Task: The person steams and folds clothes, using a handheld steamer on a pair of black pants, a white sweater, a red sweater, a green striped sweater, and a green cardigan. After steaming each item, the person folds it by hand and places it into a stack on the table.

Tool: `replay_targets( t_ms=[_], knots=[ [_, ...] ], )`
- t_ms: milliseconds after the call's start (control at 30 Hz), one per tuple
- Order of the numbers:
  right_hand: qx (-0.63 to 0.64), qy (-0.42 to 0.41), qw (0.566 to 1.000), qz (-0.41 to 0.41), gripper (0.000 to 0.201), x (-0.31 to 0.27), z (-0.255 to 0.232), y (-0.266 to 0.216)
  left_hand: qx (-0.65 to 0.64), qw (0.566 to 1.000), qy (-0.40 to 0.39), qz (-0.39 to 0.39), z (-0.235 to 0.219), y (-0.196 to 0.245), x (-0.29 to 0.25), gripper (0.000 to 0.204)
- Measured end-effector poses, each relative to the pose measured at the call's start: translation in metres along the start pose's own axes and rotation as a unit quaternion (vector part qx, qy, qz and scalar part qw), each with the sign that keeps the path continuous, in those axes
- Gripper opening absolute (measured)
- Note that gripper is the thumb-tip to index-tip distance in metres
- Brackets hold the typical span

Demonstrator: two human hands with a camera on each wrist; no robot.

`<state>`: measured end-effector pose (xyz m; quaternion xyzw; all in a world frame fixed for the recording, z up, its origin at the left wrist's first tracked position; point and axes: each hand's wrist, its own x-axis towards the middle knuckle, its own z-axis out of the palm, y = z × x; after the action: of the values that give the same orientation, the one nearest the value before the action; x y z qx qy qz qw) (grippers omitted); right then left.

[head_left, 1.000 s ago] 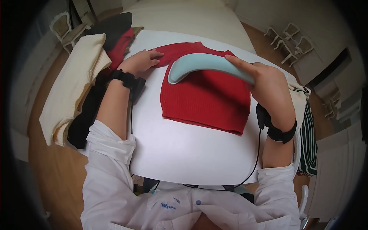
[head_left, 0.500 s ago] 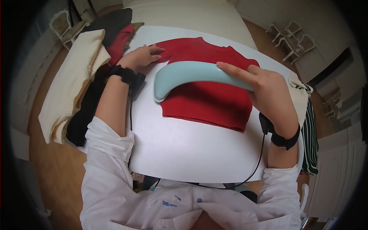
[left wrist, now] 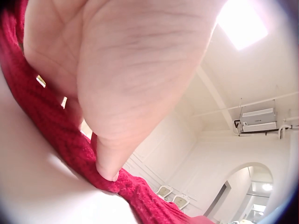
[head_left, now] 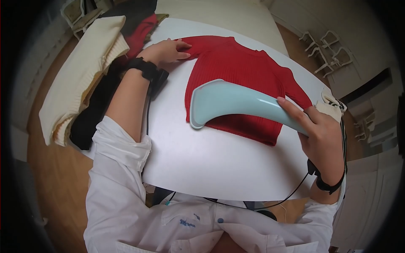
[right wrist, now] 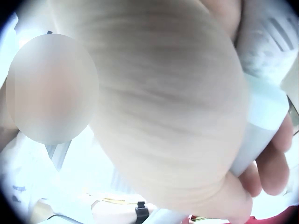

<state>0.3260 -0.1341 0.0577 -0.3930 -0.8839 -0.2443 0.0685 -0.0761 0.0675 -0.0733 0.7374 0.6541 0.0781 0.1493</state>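
A red ribbed sweater (head_left: 236, 63) lies on the white table (head_left: 202, 168). The right hand (head_left: 322, 135) grips the handle of a pale blue curved device (head_left: 240, 99), whose wide head is over the sweater's lower left corner; whether it touches the cloth is hard to tell. In the right wrist view, fingers of the right hand (right wrist: 168, 102) wrap round the device's handle (right wrist: 261, 116). The left hand (head_left: 164, 51) rests with fingers extended on the sweater's left sleeve; the left wrist view has the left hand (left wrist: 126, 70) on the red knit (left wrist: 74, 144).
Folded cream knitwear (head_left: 82, 76) and a black garment (head_left: 95, 109) lie along the table's left edge, with dark and red clothing behind. A cream garment (head_left: 330, 107) lies at the right edge. A black cable (head_left: 291, 195) hangs from the right wrist. White chairs (head_left: 327, 50) stand beyond.
The device's head has moved left and then toward the sweater's bottom hem, and the right hand has come nearer the body and to the right. The left hand stays on the sleeve.
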Motion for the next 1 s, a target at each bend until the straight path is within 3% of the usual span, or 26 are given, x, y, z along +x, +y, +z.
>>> replay_targets(
  t_ms=[167,400,500,600,667,700,833,1000],
  knots=[
    [0.038,0.008,0.999,-0.023,0.083,0.012,0.027,-0.020,-0.019,1.000,-0.012,0.002,-0.001,-0.001,-0.001,0.060],
    [-0.040,-0.020,0.999,-0.021,0.082,-0.010,-0.019,0.001,-0.030,0.999,-0.016,-0.009,0.000,0.000,0.002,0.055],
    [-0.068,-0.058,0.996,0.024,0.082,-0.032,-0.037,0.012,-0.002,1.000,-0.021,-0.011,0.001,-0.002,0.008,0.051],
    [-0.073,-0.071,0.993,0.051,0.083,-0.050,-0.047,0.019,0.010,0.999,-0.036,0.019,-0.002,0.004,0.002,0.064],
    [-0.075,-0.082,0.992,0.065,0.084,-0.060,-0.052,0.020,-0.031,0.998,-0.023,-0.042,-0.006,0.022,-0.016,0.092],
    [-0.087,-0.087,0.990,0.076,0.085,-0.063,-0.055,0.022,0.001,0.999,-0.016,-0.035,-0.002,0.024,-0.015,0.119],
    [-0.110,-0.099,0.983,0.108,0.088,-0.061,-0.060,0.022,0.050,0.998,0.001,-0.033,-0.002,0.039,-0.028,0.118],
    [-0.083,-0.089,0.986,0.115,0.091,-0.045,-0.037,0.024,-0.037,0.997,-0.029,-0.055,-0.008,0.039,-0.019,0.133]
  ],
)
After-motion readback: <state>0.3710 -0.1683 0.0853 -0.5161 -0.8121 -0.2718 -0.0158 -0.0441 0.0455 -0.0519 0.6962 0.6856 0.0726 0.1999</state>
